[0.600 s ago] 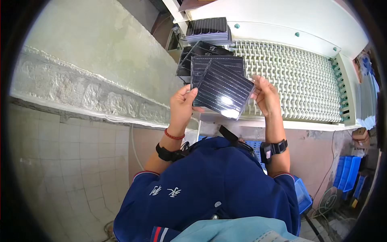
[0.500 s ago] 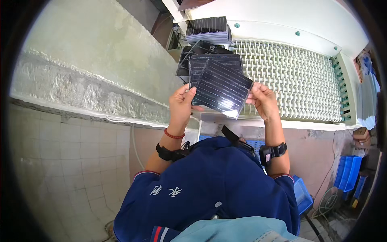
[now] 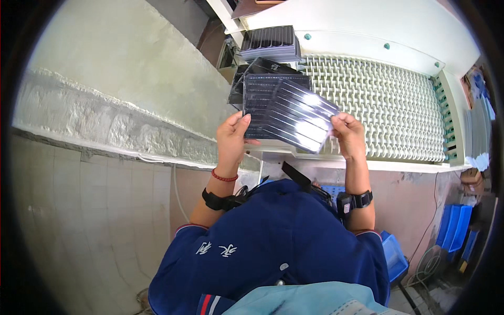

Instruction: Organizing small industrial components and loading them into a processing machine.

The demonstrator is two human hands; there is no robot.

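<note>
My left hand is closed on the left edge of a dark square solar panel, thumb on top. In front of it and partly covering it lies a second solar panel, turned at an angle. My right hand pinches this second panel by its right corner. Thin pale lines run across both panels, and bright glare lies on the right-hand one. Just beyond them, more dark panels lie loosely over one another. Farther back stands a neat stack of panels.
To the right stretches a white machine bed with rows of small rollers, bounded by a white frame. A thick concrete ledge runs along the left. Blue plastic crates stand at the lower right.
The right-hand panel has moved right and tilted, uncovering more of the left-hand panel and catching stronger glare. My left hand has shifted slightly left, my right hand slightly right.
</note>
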